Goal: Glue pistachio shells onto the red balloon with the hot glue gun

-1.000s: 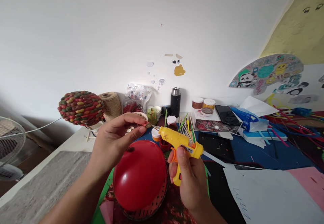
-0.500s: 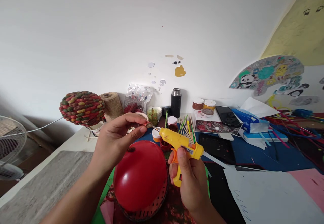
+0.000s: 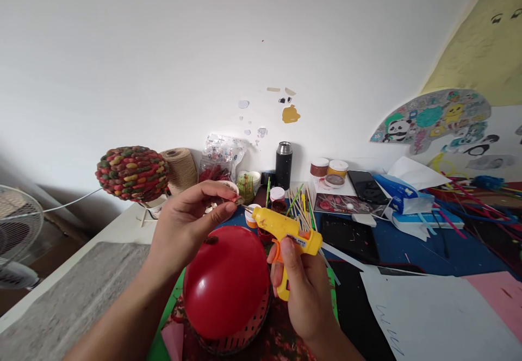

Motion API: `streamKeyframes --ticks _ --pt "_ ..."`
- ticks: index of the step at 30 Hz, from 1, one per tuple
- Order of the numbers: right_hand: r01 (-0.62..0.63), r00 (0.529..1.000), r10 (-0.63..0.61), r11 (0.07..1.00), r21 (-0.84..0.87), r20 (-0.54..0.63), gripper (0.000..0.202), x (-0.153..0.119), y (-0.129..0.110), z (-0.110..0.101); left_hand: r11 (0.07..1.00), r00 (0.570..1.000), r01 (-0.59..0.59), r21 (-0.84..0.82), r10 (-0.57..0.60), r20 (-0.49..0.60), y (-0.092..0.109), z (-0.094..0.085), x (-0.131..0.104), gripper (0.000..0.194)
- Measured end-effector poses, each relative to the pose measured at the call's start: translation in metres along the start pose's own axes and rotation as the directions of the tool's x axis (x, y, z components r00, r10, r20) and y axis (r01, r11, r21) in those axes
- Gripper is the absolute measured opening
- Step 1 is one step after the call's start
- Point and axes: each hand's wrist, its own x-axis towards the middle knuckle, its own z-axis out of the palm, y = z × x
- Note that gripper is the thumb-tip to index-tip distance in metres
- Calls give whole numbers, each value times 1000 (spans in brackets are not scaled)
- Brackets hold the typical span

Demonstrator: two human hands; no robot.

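Note:
My right hand (image 3: pixel 304 282) is wrapped round the handle of a yellow glue gun (image 3: pixel 279 224), with fingers at its orange trigger. The gun's nozzle points left, at a small brownish shell-like piece (image 3: pixel 240 201) that my left hand (image 3: pixel 191 217) pinches between thumb and forefinger. Nozzle and piece are very close; whether they touch is hard to tell. Below both hands a shiny red balloon (image 3: pixel 226 282) rests in a perforated basket (image 3: pixel 255 331), with a small dark piece (image 3: pixel 212 240) on its upper left.
A ball covered in red, green and yellow pieces (image 3: pixel 132 173) stands at left beside a twine spool (image 3: pixel 180 170). Behind are a black flask (image 3: pixel 284 165), paint jars (image 3: pixel 319 166) and wooden sticks (image 3: pixel 304 206). Right lie a phone (image 3: pixel 368 187) and white paper (image 3: pixel 428 312). A fan (image 3: pixel 18 230) is far left.
My right hand and the glue gun have shifted slightly left, bringing the nozzle nearer my left fingertips. My left hand has stayed almost in place.

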Motion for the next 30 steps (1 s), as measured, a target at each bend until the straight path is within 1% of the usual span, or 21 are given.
streamKeyframes --ticks 2,4,6,7,8,10,12,13,14,15,16,17,18,19,20,21,22,23,25,27,30 --pt "-9 999 10 1000 -24 31 70 0 0 0 1000 1000 9 0 -9 -24 2 0 0 24" --pt "-26 998 28 999 -24 48 71 0 0 0 1000 998 -6 -21 4 -63 5 -1 1 22" --pt "-34 998 34 999 -5 46 71 2 0 0 997 989 -55 -51 47 -139 11 -4 4 18" --pt "-36 999 35 999 9 34 72 3 0 -1 994 977 -94 -63 80 -195 14 -7 6 15" --pt "-41 999 40 999 26 21 72 5 -1 -3 987 956 -144 -67 122 -265 18 -10 8 13" --pt "-62 998 63 996 66 -17 73 9 -3 -6 971 891 -234 -45 196 -410 25 -18 11 13" --pt "-78 995 84 990 117 -45 73 13 -7 -9 961 824 -278 -1 238 -514 31 -27 12 14" --pt "-71 994 81 987 141 -68 72 15 -9 -10 960 806 -279 18 244 -539 32 -31 10 16" --pt "-81 994 91 985 150 -64 72 16 -10 -11 964 807 -265 38 243 -538 33 -36 8 17" --pt "-83 993 94 984 158 -65 71 17 -11 -12 969 827 -240 63 238 -508 33 -40 5 16" --pt "-84 994 95 983 162 -58 71 17 -12 -12 972 866 -212 104 236 -441 32 -44 2 15" --pt "-85 994 94 983 163 -49 71 17 -13 -12 968 912 -187 167 234 -337 31 -48 -1 13" --pt "-82 995 90 983 164 -44 71 17 -13 -12 953 952 -177 245 229 -203 31 -52 -4 12" --pt "-78 996 85 983 165 -40 70 17 -13 -12 926 972 -193 325 226 -65 30 -54 -6 10" --pt "-73 996 80 984 165 -38 70 17 -13 -11 890 972 -232 392 226 62 30 -55 -7 8" --pt "-69 996 76 984 166 -37 69 17 -13 -11 854 958 -285 436 235 166 31 -56 -7 7" --pt "-66 997 74 984 167 -38 69 17 -13 -10 822 936 -342 456 255 243 31 -55 -7 6" --pt "-66 997 73 984 167 -38 69 17 -13 -10 795 913 -395 460 282 296 32 -53 -6 6" --pt "-70 996 78 984 161 -41 68 18 -13 -11 752 865 -484 447 334 375 34 -47 -3 8" --pt "-75 996 83 985 153 -43 68 19 -13 -11 724 835 -530 442 352 424 35 -41 -1 10" --pt "-68 996 74 988 139 -39 67 18 -13 -12 719 835 -518 464 305 458 35 -34 1 11"
